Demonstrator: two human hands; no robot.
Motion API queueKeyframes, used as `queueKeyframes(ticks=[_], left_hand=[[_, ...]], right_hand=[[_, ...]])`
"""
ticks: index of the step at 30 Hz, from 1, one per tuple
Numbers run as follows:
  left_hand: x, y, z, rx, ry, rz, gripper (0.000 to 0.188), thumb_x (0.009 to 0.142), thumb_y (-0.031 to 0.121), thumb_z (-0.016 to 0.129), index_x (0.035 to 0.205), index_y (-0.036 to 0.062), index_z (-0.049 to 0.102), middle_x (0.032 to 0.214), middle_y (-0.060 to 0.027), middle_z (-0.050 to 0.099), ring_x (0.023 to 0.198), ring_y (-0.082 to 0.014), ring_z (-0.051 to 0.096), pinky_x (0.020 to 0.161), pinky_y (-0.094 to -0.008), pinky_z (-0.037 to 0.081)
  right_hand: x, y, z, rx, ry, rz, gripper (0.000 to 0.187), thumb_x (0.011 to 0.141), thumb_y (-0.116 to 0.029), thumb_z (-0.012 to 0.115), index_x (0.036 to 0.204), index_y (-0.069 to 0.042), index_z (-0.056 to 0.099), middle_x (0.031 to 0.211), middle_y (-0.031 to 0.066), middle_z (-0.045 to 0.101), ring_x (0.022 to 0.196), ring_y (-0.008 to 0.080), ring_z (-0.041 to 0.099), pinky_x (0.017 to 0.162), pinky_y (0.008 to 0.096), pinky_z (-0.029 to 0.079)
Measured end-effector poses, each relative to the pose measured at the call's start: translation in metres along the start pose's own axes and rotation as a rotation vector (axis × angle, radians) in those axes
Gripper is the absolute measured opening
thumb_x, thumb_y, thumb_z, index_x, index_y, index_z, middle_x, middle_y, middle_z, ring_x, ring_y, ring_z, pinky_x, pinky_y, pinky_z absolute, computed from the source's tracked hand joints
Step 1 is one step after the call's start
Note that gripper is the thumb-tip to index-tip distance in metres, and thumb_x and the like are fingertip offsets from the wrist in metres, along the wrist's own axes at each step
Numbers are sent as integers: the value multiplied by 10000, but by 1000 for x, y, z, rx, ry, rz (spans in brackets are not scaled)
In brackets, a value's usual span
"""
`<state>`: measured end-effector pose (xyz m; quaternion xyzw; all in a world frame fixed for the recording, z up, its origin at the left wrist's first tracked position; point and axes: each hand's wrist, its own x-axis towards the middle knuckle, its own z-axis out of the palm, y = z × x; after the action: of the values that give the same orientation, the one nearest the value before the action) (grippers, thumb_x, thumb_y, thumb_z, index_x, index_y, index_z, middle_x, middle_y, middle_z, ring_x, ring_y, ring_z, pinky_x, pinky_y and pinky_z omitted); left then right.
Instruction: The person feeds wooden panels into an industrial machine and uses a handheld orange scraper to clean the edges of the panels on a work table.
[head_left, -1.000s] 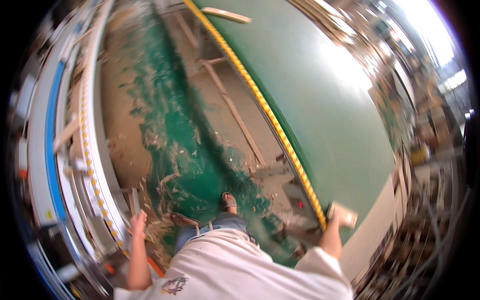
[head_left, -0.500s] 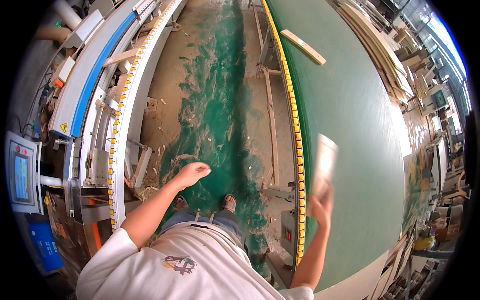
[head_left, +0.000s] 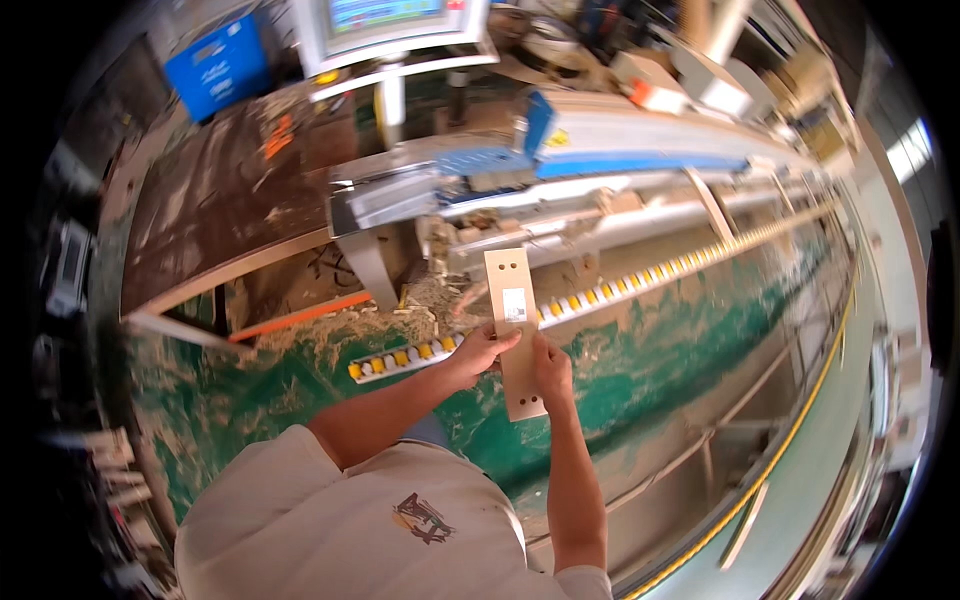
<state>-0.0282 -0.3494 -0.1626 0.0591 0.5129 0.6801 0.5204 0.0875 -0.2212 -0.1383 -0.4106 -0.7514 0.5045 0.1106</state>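
Observation:
A narrow, pale wooden board [head_left: 518,372] is held upright in front of my body. Two dark holes pierce it near each end, and a white label [head_left: 514,304] sits on its upper half. My left hand [head_left: 482,354] grips the left edge, thumb across the face. On the opposite edge my right hand [head_left: 552,372] is closed, thumb up; the fingers behind the board are hidden.
Beyond the board runs a rail with yellow rollers [head_left: 600,292] beside a long machine with a blue strip [head_left: 640,165]. A control screen [head_left: 395,12] stands over a brown table [head_left: 215,215]. At right, a green conveyor belt [head_left: 800,450] carries another wooden strip [head_left: 745,525].
I have turned left from the green belt toward the machine with the screen. The board came along in my right hand, and my left hand, empty before, now grips it too.

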Motion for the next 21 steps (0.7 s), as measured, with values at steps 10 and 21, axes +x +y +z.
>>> queueKeyframes(ticks=[10, 21], left_hand=[[134, 108, -165, -142, 496, 98, 449, 1076, 395, 523, 1187, -19, 656, 938, -119, 709, 782, -222, 701, 645, -391, 575], [214, 110, -190, 192, 908, 118, 533, 1064, 447, 543, 1096, -58, 710, 847, -152, 707, 753, -270, 669, 716, -432, 516]], right_hand=[[209, -96, 177, -215, -216, 46, 726, 994, -634, 536, 1180, 40, 730, 1082, 274, 727, 1060, 333, 701, 912, 445, 510], [308, -92, 209, 304, -632, 226, 618, 1051, -527, 573, 1207, 62, 672, 953, 60, 688, 853, 120, 618, 752, 312, 511]])
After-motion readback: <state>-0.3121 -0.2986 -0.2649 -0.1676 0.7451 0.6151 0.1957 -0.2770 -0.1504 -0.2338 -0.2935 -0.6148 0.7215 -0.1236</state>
